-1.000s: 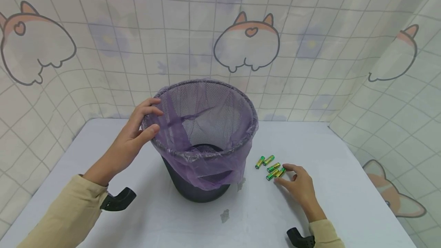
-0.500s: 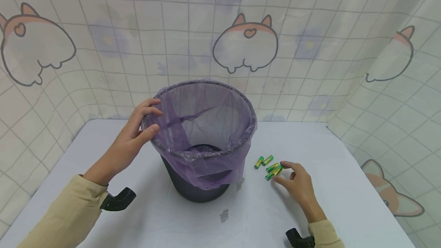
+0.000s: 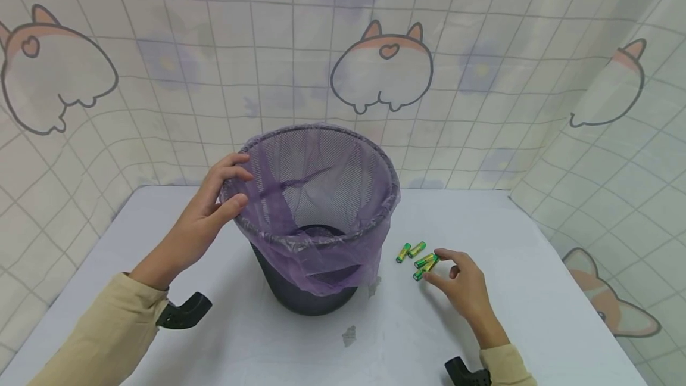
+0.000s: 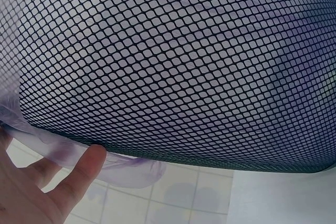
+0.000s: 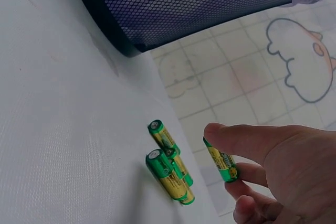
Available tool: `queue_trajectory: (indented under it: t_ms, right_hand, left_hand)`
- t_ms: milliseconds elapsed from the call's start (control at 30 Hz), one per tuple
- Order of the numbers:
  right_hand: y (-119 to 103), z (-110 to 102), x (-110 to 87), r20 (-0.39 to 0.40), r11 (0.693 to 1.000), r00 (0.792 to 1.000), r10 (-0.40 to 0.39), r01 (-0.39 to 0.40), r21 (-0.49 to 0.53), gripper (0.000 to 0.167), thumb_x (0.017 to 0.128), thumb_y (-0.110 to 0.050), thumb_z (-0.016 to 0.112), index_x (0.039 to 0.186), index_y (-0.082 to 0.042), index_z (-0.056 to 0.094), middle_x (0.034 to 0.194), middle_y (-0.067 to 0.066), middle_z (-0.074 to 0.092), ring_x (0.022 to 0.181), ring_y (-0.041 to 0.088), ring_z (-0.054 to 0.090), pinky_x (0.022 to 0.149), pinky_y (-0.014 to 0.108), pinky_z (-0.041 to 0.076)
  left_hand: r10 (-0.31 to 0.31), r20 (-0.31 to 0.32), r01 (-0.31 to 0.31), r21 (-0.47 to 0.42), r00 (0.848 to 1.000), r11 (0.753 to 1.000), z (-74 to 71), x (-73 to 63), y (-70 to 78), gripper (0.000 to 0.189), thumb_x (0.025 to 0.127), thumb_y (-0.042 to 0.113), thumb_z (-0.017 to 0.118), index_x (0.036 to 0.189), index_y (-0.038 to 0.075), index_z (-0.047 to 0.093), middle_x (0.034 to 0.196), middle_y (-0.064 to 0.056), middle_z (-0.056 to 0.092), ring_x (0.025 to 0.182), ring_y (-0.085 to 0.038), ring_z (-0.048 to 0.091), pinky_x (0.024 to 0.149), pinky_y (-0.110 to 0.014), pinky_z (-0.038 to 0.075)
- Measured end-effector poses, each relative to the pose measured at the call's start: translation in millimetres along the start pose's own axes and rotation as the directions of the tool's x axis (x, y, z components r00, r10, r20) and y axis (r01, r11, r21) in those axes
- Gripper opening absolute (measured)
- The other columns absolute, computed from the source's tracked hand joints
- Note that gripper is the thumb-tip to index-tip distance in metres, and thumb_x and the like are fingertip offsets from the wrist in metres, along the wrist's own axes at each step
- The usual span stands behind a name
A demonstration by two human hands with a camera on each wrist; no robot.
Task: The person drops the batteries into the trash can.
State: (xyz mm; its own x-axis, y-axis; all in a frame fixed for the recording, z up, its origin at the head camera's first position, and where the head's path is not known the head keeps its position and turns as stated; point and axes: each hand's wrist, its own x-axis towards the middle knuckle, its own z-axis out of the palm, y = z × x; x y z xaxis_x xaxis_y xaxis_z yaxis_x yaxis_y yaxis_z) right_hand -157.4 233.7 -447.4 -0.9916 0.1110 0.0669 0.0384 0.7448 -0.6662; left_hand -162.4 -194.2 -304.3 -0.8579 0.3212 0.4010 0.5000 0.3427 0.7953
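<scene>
Battery [image 5: 222, 162] is in the right hand [image 3: 465, 289], thumb on one side and fingertips on the other, so a proper pinch. It's at the right-hand side of a loose cluster, just beside the four other batteries [image 5: 167, 177] and over to the right of the bin [image 3: 313, 304]. Can't tell whether it's fully off the table [image 3: 466, 213], tbh. Those neighbours look like easy rollers, so I'd go straight up rather than sideways, and keep the squeeze light but even, since a smooth little cylinder could spin out of a lopsided grip. Tuck the spare fingers in too so they don't knock the rest. The left hand [image 3: 211, 201] has hold of the bin's top edge, fingers hooked over the purple liner [image 3: 321, 273]; a relaxed hold seems plenty there, no need to tug the plastic.
</scene>
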Motion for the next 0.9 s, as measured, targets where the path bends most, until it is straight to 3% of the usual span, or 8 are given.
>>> queue_trajectory:
  t_ms: [167, 600, 900]
  right_hand:
    - [-1.5, -0.6, -0.1, 0.006, 1.0, 1.0, 0.001, -0.001, 0.022, 0.054, 0.082, -0.023, 0.077, 0.131, -0.011, 0.057, 0.119, 0.013, 0.056, 0.085, 0.018, 0.042, 0.06, 0.024, 0.034]
    - [-5.3, -1.9, 0.3, -0.068, 0.996, 0.995, -0.08, 0.082, 0.038, 0.052, 0.081, -0.023, 0.078, 0.128, -0.012, 0.06, 0.117, 0.011, 0.058, 0.08, 0.014, 0.041, 0.06, 0.022, 0.034]
    - [-11.6, -4.5, -2.2, -0.156, 0.986, 0.976, -0.151, 0.16, 0.046, 0.051, 0.078, -0.021, 0.08, 0.125, -0.013, 0.063, 0.108, 0.004, 0.057, 0.076, 0.011, 0.041, 0.066, 0.021, 0.037]
  left_hand:
    - [-0.006, 0.003, 0.006, -0.003, 1.0, 1.0, 0.5, 0.4, 0.2, 0.031, 0.1, 0.012, 0.043, 0.129, 0.003, 0.039, 0.156, 0.005, 0.021, 0.144, -0.023, 0.02, 0.101, -0.071, 0.033]
    - [0.007, -0.003, -0.007, 0.0, 1.0, 1.0, 0.9, 0.5, 0.1, 0.031, 0.099, 0.011, 0.044, 0.129, 0.005, 0.04, 0.156, 0.005, 0.021, 0.146, -0.025, 0.017, 0.1, -0.074, 0.031]
    - [0.008, -0.004, -0.007, 0.006, 1.0, 1.0, 1.1, 1.0, 1.2, 0.031, 0.099, 0.011, 0.043, 0.129, 0.003, 0.039, 0.156, 0.003, 0.021, 0.145, -0.025, 0.018, 0.099, -0.073, 0.032]
